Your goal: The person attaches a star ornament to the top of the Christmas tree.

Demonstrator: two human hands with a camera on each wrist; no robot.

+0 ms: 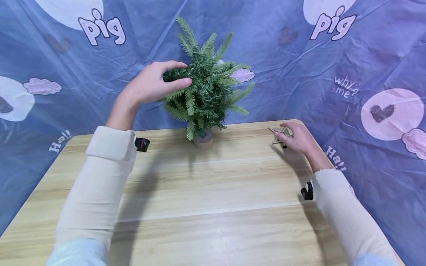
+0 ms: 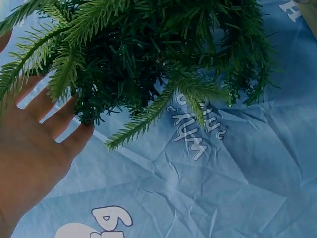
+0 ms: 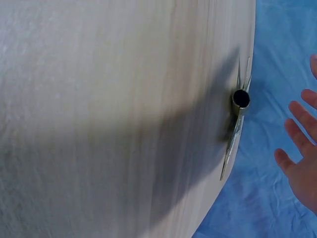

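A small artificial fir tree [image 1: 208, 87] stands in a little round pot [image 1: 203, 140] at the table's far edge. My left hand [image 1: 181, 75] is raised to the tree's left side, a dark branch tip lying between its straight fingers and thumb. In the left wrist view the open palm and spread fingers [image 2: 44, 124] touch the lower branches [image 2: 148, 54]. A flat star ornament [image 1: 279, 133] lies near the far right corner. My right hand [image 1: 293, 136] hovers at it with relaxed fingers. The right wrist view shows the star [image 3: 237, 129] edge-on with its tube socket, the fingers [image 3: 297, 158] apart from it.
The light wooden table [image 1: 213, 192] runs toward me. A blue printed cloth [image 1: 366, 74] hangs behind and to both sides. Both forearms wear cream sleeves with small black wrist cameras.
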